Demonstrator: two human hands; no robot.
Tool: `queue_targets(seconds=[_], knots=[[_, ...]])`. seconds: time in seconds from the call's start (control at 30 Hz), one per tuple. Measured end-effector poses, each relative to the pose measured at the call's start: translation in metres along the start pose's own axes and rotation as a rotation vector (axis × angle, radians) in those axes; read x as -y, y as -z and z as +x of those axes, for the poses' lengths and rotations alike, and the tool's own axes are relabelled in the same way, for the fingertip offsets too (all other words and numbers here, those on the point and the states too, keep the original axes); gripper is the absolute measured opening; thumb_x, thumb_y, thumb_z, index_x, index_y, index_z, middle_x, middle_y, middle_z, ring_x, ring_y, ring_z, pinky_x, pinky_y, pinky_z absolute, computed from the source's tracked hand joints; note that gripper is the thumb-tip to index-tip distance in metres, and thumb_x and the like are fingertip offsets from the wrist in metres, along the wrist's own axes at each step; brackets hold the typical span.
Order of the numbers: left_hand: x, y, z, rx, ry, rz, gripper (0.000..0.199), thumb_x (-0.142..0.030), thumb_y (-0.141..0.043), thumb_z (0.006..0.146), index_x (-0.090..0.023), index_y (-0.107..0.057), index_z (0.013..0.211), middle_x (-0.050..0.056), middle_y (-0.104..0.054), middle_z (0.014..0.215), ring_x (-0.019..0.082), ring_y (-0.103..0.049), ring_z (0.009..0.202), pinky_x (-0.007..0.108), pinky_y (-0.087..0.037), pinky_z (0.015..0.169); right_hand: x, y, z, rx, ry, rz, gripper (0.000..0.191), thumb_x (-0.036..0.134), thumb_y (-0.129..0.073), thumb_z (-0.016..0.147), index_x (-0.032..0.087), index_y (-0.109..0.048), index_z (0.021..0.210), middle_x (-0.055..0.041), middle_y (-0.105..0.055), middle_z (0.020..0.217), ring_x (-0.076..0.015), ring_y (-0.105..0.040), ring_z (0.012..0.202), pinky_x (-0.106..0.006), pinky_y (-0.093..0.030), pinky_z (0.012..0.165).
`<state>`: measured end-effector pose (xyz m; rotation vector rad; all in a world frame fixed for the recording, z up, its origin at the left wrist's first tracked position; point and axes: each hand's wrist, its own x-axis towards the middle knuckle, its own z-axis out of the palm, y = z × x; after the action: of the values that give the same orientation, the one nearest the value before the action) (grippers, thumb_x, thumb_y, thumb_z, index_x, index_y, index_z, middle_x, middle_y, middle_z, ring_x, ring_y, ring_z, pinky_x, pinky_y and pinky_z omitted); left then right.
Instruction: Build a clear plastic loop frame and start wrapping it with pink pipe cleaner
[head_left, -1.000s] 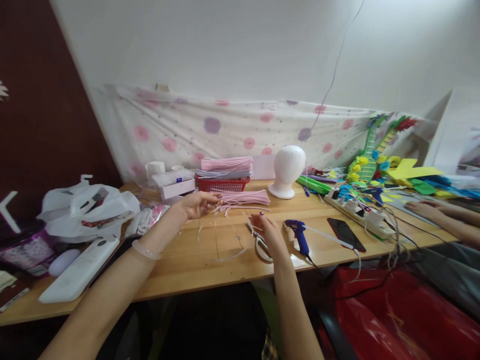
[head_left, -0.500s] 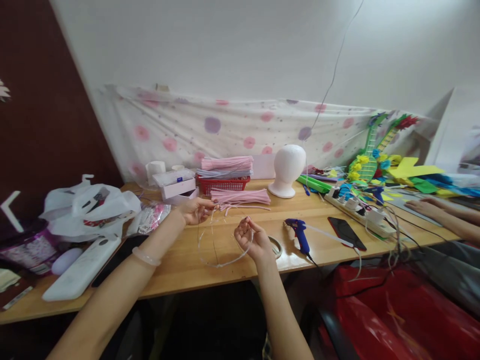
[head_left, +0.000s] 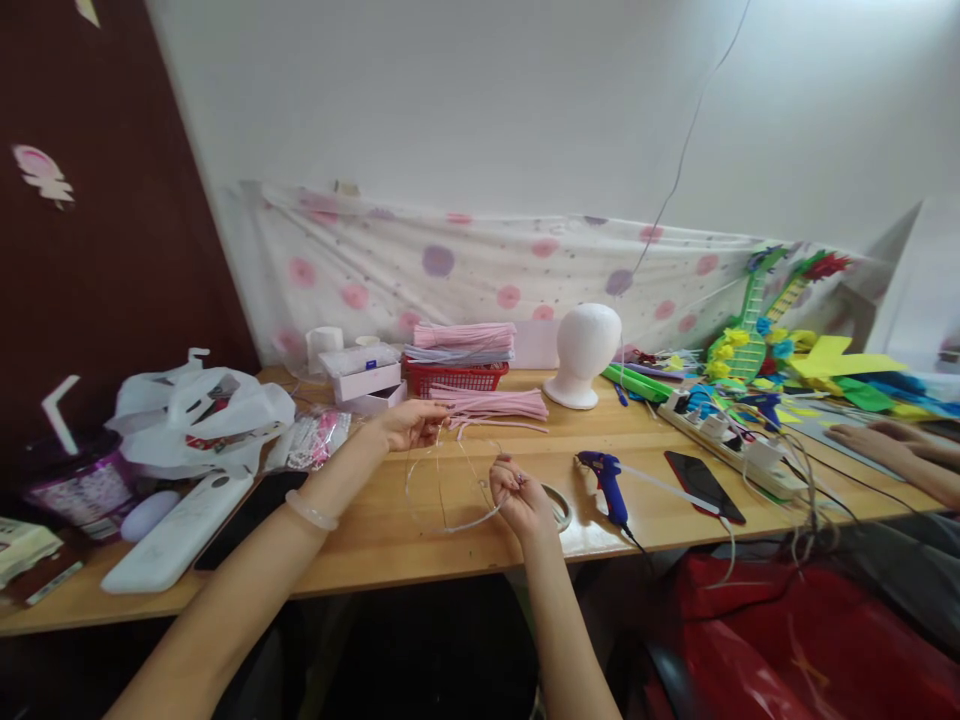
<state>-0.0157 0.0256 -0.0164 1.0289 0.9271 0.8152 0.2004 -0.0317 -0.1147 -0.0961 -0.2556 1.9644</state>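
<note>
A thin wire frame point(head_left: 459, 527), bent into a hoop with a few arched wires across it, hangs between my two hands above the wooden table. My left hand point(head_left: 415, 426) pinches it at its upper part. Curled fingers of my right hand point(head_left: 519, 493) grip the hoop's right side. Behind my left hand lies a bundle of pink pipe cleaners point(head_left: 499, 403). To the right of my right hand, a roll of tape point(head_left: 559, 508) is partly hidden by it. Farther right rests a blue hot glue gun point(head_left: 606, 487) with a white glue stick in its back.
A white foam head point(head_left: 587, 345) stands at the back. Also there are a red basket point(head_left: 457, 378) with pipe cleaners, a power strip point(head_left: 731, 440), a phone point(head_left: 703, 483), a plastic bag point(head_left: 195, 410) and a white power bank point(head_left: 176, 535). Another person's hands point(head_left: 885, 440) rest at far right.
The view has shifted, so things sit slightly right and lower. My right hand's fingers have closed more on the hoop's right side; the left still pinches the upper part.
</note>
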Motion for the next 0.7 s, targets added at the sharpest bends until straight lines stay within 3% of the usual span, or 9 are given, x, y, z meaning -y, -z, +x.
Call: queue_targets(seconds=[0.17, 0.37, 0.53, 0.7], knots=[[-0.001, -0.006, -0.003, -0.027, 0.036, 0.016, 0.019, -0.009, -0.074, 0.068, -0.017, -0.065, 0.083, -0.004, -0.062, 0.060, 0.004, -0.046, 0.043, 0.016, -0.040, 0.047, 0.003, 0.007, 0.001, 0.060, -0.060, 0.027, 0.027, -0.001, -0.046, 0.088, 0.022, -0.045, 0.075, 0.0116, -0.032, 0.051, -0.0057, -0.037, 0.043, -0.012, -0.029, 0.041], [-0.007, -0.016, -0.004, -0.053, 0.058, 0.090, 0.017, -0.007, -0.068, 0.068, -0.015, -0.068, 0.083, -0.002, -0.063, 0.058, 0.006, -0.048, 0.044, 0.016, -0.041, 0.047, 0.001, 0.011, 0.002, 0.133, -0.130, 0.109, 0.028, -0.001, -0.044, 0.091, 0.021, -0.047, 0.074, 0.0123, -0.035, 0.048, -0.0050, -0.039, 0.041, -0.011, -0.030, 0.039], [-0.004, -0.021, -0.005, -0.055, 0.041, 0.159, 0.013, -0.017, -0.071, 0.072, -0.017, -0.069, 0.085, -0.001, -0.065, 0.056, 0.007, -0.050, 0.042, 0.018, -0.041, 0.046, -0.001, 0.016, 0.004, 0.183, -0.165, 0.167, 0.029, 0.002, -0.040, 0.093, 0.021, -0.046, 0.072, 0.0113, -0.037, 0.048, -0.0057, -0.040, 0.042, -0.012, -0.030, 0.040], [-0.008, -0.016, -0.008, -0.066, 0.008, 0.181, 0.026, -0.028, -0.075, 0.077, -0.016, -0.069, 0.099, 0.007, -0.074, 0.069, 0.012, -0.060, 0.050, 0.023, -0.047, 0.055, -0.002, 0.017, 0.003, 0.196, -0.146, 0.196, 0.027, 0.002, -0.044, 0.089, 0.021, -0.044, 0.070, 0.0112, -0.039, 0.049, -0.0053, -0.040, 0.043, -0.013, -0.029, 0.042]])
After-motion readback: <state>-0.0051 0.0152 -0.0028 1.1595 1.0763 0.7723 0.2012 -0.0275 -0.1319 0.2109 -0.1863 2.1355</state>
